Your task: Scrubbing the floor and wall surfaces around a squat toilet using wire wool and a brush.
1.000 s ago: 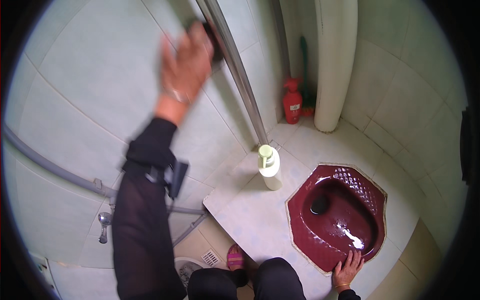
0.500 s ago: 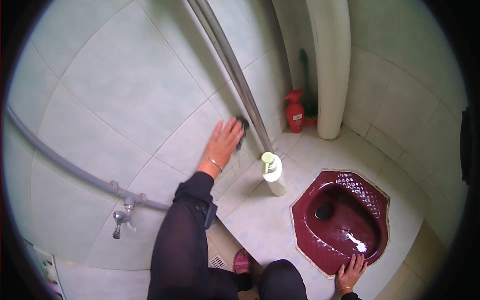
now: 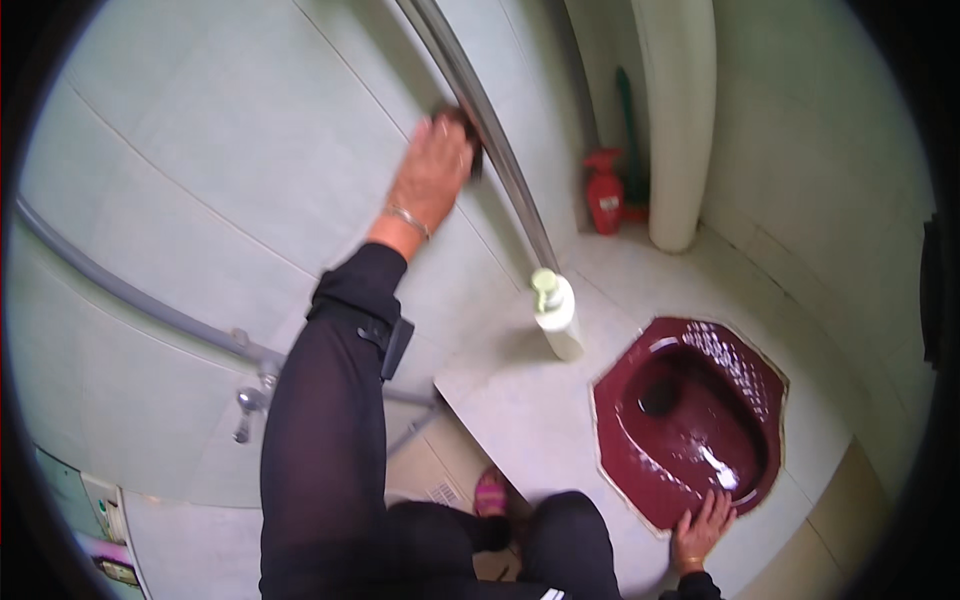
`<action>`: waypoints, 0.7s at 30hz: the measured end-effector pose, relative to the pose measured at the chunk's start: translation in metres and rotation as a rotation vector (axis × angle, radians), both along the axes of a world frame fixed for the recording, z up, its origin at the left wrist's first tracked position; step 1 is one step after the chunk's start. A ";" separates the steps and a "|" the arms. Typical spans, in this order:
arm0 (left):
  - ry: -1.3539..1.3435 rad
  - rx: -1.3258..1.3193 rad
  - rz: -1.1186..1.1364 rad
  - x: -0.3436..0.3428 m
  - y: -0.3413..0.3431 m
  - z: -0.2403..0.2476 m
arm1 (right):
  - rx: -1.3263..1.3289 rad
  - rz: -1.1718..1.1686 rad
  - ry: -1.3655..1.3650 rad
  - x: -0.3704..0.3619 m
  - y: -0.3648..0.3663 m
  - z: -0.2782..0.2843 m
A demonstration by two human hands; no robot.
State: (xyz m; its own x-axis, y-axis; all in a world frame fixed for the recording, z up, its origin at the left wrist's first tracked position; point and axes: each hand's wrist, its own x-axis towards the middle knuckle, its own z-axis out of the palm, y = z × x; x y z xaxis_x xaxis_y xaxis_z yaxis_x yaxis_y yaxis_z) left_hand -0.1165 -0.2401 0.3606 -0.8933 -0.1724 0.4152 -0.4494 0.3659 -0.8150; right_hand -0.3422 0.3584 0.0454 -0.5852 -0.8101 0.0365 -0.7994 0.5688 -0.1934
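My left hand (image 3: 430, 172) is raised against the tiled wall (image 3: 250, 120), its fingers pressed over a dark scrubber (image 3: 474, 158) beside a slanting metal pipe (image 3: 487, 125). Most of the scrubber is hidden under the fingers, and it is blurred. Low on the right, my right hand (image 3: 702, 530) lies with fingers spread on the near rim of a dark red squat toilet (image 3: 628, 470); it holds nothing. Between the pipe's foot and the toilet stands a white pump bottle (image 3: 561, 325) with a pale green top.
A red bottle (image 3: 604, 200) and a green-handled brush (image 3: 628, 125) stand in the corner by a thick white pipe (image 3: 677, 120). At left, a grey pipe (image 3: 130, 293) and a metal tap (image 3: 249, 402) run along the wall. The raised platform (image 3: 500, 400) ends at a step.
My left hand has moved up the wall along the metal pipe with the scrubber. My right hand stays on the toilet rim. The view has shifted slightly.
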 end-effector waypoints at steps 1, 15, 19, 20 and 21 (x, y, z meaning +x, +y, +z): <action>-0.129 0.060 0.080 0.016 0.017 -0.047 | -0.003 0.010 0.014 0.001 -0.003 -0.001; 0.160 0.243 0.009 0.008 0.025 -0.104 | 0.156 -0.001 0.087 0.000 0.002 -0.004; -0.042 0.325 0.102 -0.002 0.004 -0.186 | 0.175 0.021 0.049 0.001 -0.005 -0.012; -0.064 0.392 0.072 0.001 0.004 -0.225 | 0.187 0.021 0.061 0.001 -0.006 -0.011; -0.056 0.405 0.074 0.007 0.012 -0.259 | 0.180 0.018 0.051 0.002 -0.006 -0.009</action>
